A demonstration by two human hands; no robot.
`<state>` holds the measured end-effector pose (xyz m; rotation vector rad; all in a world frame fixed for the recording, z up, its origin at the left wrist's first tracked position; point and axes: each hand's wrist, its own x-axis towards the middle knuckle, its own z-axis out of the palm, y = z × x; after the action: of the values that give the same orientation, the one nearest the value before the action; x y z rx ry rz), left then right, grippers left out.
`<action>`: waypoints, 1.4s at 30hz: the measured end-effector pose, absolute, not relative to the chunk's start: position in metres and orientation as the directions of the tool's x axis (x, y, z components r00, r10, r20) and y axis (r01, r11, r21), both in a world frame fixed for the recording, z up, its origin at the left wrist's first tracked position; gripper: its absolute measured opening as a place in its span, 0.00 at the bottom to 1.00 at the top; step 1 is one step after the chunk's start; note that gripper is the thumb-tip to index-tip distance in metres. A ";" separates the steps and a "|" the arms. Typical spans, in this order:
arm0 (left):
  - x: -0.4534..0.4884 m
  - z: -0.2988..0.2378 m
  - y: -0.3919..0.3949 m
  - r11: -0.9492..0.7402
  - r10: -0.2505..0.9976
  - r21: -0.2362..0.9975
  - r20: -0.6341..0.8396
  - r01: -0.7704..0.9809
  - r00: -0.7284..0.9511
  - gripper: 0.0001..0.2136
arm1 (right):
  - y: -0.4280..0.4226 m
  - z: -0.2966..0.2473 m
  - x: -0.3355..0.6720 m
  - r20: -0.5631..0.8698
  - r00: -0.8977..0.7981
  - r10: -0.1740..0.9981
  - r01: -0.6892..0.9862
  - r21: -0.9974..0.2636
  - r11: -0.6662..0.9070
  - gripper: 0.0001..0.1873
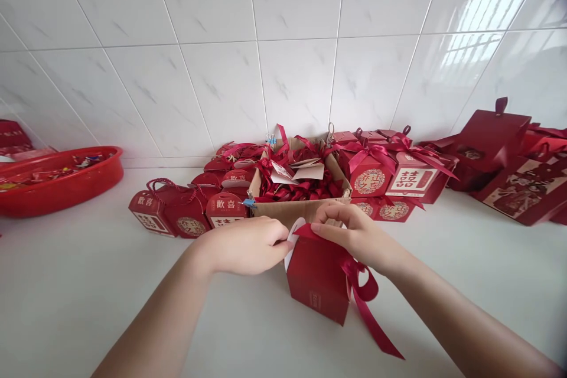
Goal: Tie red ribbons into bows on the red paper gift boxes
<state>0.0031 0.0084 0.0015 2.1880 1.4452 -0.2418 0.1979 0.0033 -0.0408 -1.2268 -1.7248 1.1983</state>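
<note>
Dark-red cardboard box [316,280] sat on the white countertop [239,325], left hand [251,245] pinching its white-lined flap [289,258]. Right hand [352,230] had its thumb at the top; couldn't tell what it pinched. Light pressure seemed best, keeping crimson satin ribbon [372,325] clear of folds.

Through the head camera I make out a left forearm [166,313] and a right forearm [456,313], both bare, slim at the wrist and broader toward the picture's edge; the skin I can see is smooth and plain all along; the left hand [250,246] shows me a rounded back and soft knuckles; the right hand [348,229] has a slender thumb; both hands are ungloved; anything worn higher up lies outside my view.
</note>
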 end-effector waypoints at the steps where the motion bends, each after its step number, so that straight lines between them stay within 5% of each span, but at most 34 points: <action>1: 0.003 0.001 0.009 -0.304 0.805 0.319 -0.417 0.898 0.421 0.16 | 0.004 -0.041 0.197 0.022 -0.304 0.952 0.311 -0.943 0.121 0.11; 34: 0.006 0.000 0.012 -0.261 0.852 0.364 -0.349 0.894 0.391 0.14 | 0.007 -0.058 0.186 0.098 -0.289 0.952 0.468 -0.853 0.230 0.10; 42: -0.003 0.026 0.014 -0.315 0.893 0.693 -0.016 0.649 0.451 0.09 | 0.002 -0.029 0.215 0.292 -0.293 0.910 0.571 -0.710 0.412 0.09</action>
<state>-0.0030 0.0137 0.0262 2.0700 1.2833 0.4970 0.2145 0.0023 -0.0289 -1.2556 -1.9880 0.6363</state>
